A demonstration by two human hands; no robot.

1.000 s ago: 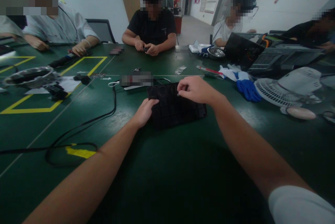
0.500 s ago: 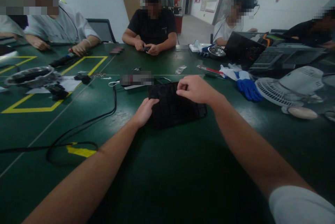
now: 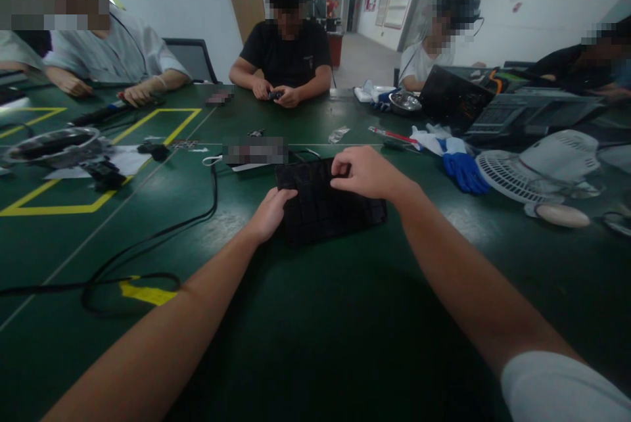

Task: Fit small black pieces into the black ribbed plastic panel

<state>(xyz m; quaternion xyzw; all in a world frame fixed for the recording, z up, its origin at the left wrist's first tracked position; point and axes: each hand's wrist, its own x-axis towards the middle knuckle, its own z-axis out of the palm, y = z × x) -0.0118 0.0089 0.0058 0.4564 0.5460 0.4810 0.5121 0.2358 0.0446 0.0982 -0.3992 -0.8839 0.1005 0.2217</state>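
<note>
The left hand (image 3: 271, 215) grips the left edge of a flat, black rectangular tray-like object (image 3: 320, 215) on the dark green table (image 3: 315, 343), thumb on top. The right hand (image 3: 362, 172) curls over its far right part; whether the fingers pinch anything, I cannot tell. Blue-and-white gloves (image 3: 463, 169) lie to the right, beside a white slatted plastic piece (image 3: 513, 175).

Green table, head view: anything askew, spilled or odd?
One oddity: the ragged yellow strip by the looped black cable. It sits crooked, unlike the straight yellow outlines farther left on the green table. No spill visible.
</note>
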